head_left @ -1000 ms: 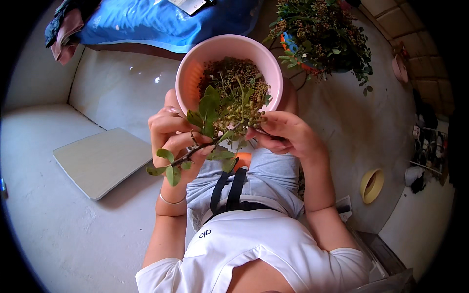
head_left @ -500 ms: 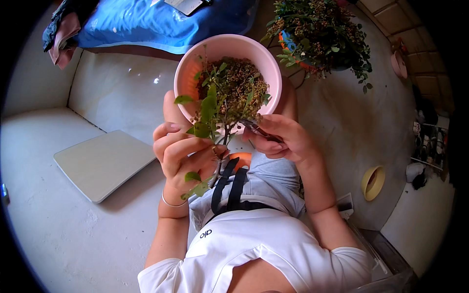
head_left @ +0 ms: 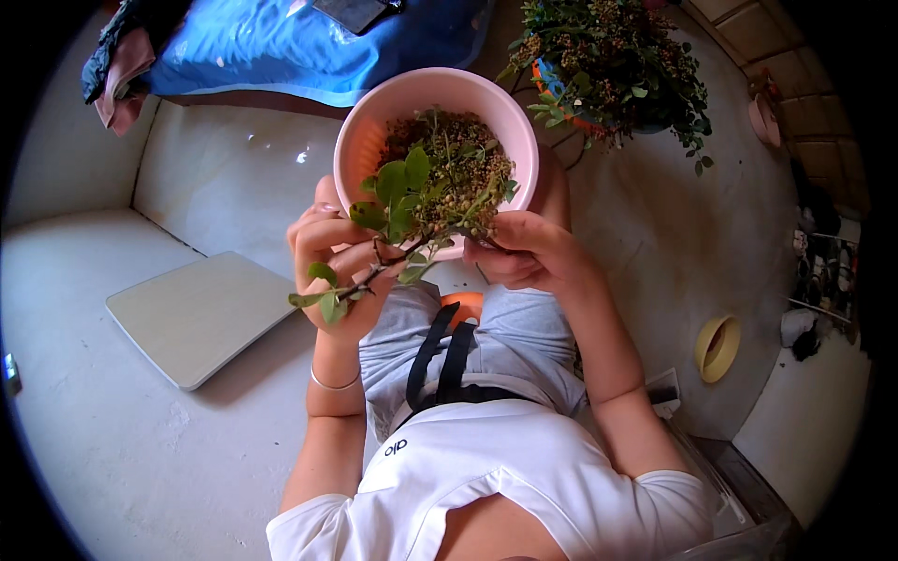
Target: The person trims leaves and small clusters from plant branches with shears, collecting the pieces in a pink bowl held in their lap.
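Note:
My left hand (head_left: pixel 339 252) pinches a thorny, leafy branch (head_left: pixel 400 217), which slants up and right over the near rim of a pink tub (head_left: pixel 351 140). Green leaves and a cluster of small brownish berries (head_left: pixel 458 208) grow at its upper end. My right hand (head_left: pixel 541 245) is closed around a small dark cutting tool (head_left: pixel 488 245), mostly hidden by the fingers, right beside the berry cluster. Inside the tub, between my knees, lies a heap of loose berries and stems (head_left: pixel 468 140).
More berry branches (head_left: pixel 613 70) are piled in a container at the far right. A flat beige board (head_left: pixel 201 318) lies on the floor at left. Blue cloth (head_left: pixel 271 47) covers a low surface ahead, with a phone (head_left: pixel 351 11) on it. A yellow bowl (head_left: pixel 716 349) stands at right.
The branch has tilted from nearly upright to a slant, its lower end swinging left and up. My left hand has turned with it. The tool is now more hidden in my right hand.

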`<state>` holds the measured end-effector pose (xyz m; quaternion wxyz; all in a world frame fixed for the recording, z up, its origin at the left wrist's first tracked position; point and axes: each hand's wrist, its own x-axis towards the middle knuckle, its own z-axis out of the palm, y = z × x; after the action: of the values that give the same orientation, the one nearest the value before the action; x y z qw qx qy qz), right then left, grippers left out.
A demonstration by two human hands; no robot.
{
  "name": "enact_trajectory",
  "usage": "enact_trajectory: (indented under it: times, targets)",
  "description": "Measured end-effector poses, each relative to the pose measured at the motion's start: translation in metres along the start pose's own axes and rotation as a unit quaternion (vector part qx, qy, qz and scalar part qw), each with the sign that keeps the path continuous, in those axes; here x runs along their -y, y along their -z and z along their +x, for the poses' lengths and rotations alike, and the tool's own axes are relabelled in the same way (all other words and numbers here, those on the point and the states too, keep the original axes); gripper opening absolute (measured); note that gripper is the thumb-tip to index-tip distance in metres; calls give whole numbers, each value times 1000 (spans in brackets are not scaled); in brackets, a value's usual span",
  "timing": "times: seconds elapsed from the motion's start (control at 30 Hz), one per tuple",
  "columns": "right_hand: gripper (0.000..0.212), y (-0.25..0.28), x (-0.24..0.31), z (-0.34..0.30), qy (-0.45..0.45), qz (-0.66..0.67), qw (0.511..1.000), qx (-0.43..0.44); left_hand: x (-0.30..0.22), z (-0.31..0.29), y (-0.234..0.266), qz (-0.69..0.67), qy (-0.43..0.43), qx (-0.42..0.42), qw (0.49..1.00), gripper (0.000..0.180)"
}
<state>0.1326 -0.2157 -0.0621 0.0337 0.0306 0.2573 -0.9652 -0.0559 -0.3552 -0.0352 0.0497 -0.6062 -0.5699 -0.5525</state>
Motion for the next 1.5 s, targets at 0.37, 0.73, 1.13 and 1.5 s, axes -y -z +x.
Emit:
enact_trajectory:
  times: [0.37, 0.73, 1.13, 1.5]
  targets:
    - [35, 14, -9, 13, 20, 79, 996, -36, 23, -5, -15, -43, 55, -35, 997, 18]
    - [32, 17, -19, 19, 60, 114, 988, -87, 40, -12, -19, -257, 232, -112, 932, 13]
    - [39, -25, -23, 20, 64, 140, 982, -113, 33, -10, -24, -231, 266, -164, 921, 8]
    - [34, -38, -27, 28, 69, 149, 976, -140, 30, -15, -20, -151, 146, -136, 968, 13]
